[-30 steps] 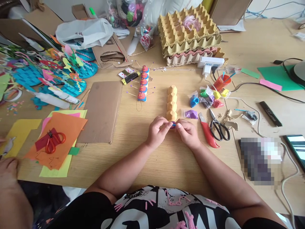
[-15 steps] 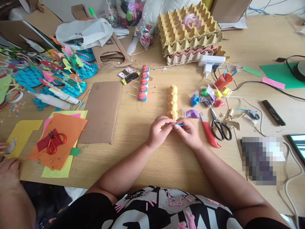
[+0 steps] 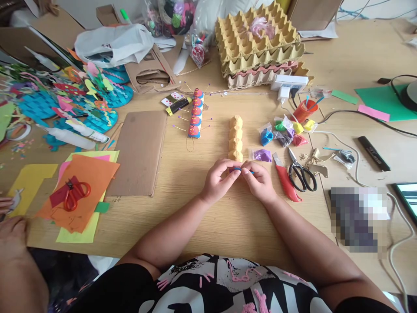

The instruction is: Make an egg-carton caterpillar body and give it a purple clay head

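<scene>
My left hand (image 3: 219, 177) and my right hand (image 3: 258, 179) meet at the near end of an uncoloured egg-carton strip (image 3: 236, 134). Between their pinched fingertips is a thin blue piece (image 3: 239, 168); whether it is clay or a tool I cannot make out. The fingers cover the strip's nearest end, so contact there is hidden. Further back on the left stands a painted egg-carton caterpillar (image 3: 195, 115) in red and blue, with pins sticking out sideways. Bagged modelling clay lies right of the strip, including a purple bag (image 3: 262, 155) and a blue one (image 3: 266, 137).
Right of my hands lie a red-handled knife (image 3: 288, 182) and black scissors (image 3: 301, 174). An orange cup (image 3: 306, 111) and stacked egg trays (image 3: 257, 48) stand behind. Leftward are a cardboard sheet (image 3: 138, 152), orange-handled cutters (image 3: 75, 193) and another person's hand (image 3: 13, 234).
My fingertips have shifted slightly around the blue piece; it now shows more beside my left thumb and less past my right. The egg-carton strip stays put.
</scene>
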Motion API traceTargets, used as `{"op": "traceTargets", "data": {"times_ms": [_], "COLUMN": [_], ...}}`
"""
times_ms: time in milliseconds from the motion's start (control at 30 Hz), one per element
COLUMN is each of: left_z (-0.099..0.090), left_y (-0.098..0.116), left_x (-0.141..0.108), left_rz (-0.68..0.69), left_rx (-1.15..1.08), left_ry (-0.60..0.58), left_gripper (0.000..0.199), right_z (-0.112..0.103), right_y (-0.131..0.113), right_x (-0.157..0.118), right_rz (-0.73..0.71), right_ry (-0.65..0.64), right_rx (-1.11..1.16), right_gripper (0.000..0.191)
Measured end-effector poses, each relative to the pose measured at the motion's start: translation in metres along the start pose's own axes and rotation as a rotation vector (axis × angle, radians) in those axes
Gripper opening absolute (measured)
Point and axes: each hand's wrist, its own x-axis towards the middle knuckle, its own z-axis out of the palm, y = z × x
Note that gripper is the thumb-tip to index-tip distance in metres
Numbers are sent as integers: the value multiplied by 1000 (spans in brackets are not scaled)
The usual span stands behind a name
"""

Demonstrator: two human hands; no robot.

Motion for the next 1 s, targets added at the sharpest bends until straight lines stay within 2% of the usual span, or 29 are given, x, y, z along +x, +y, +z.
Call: {"op": "traceTargets", "data": {"times_ms": [233, 400, 533, 633, 867, 1000], "left_z": [3, 2, 0, -1, -1, -1], "left_y": [0, -2, -1, 0, 3, 5], "left_x": [0, 0, 1, 1, 1, 0], "left_rz": [14, -16, -64, -71, -56, -65], "left_rx": [-19, -4, 28, 63, 122, 83], "left_ry": [-11, 22, 87, 99, 98, 28], "left_gripper": [19, 16, 22, 27, 46, 41], "right_z": [-1, -1, 2, 4, 4, 3], "right_y": [-5, -3, 0, 1, -1, -1], "right_x": [1, 1, 0, -1, 0, 0], "right_rz": [36, 37, 64, 68, 25, 25], "right_ry": [-21, -29, 6, 14, 35, 50], "right_rx": [-49, -24, 67, 90, -18, -54], "right_gripper": [61, 59, 43, 38, 45, 50]}}
